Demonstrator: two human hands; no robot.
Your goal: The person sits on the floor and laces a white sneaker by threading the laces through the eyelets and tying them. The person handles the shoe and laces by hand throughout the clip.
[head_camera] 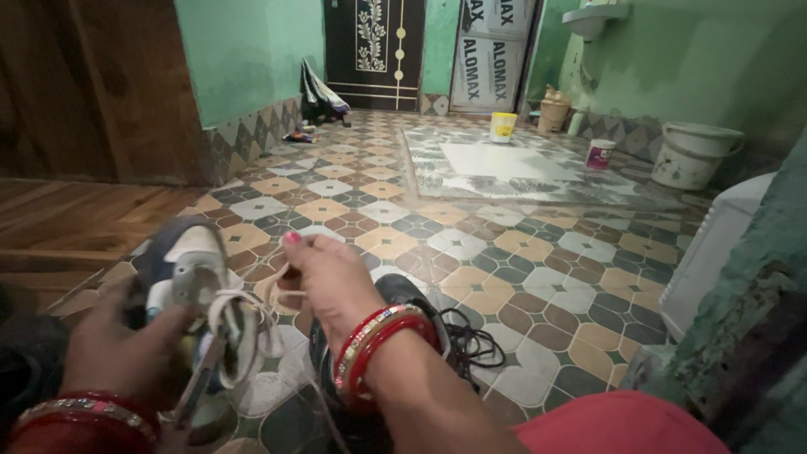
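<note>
Left hand (113, 349), grip closed around white-and-blue lace-up sneaker (189, 269), steadying it; right hand (332, 282) pinching white cotton shoelace (239, 315) taut above patterned tile floor (521, 252).

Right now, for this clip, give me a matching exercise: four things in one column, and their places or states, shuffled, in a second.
Things:
1. white and blue shoe
2. yellow bucket
3. black shoe
4. white lace

Places or states:
A. on the tiled floor, under the right wrist
B. pinched and pulled by the right hand
C. far off on the floor, near the door
D. held up in the left hand

Pairs: 1-D, 2-C, 3-A, 4-B
</note>
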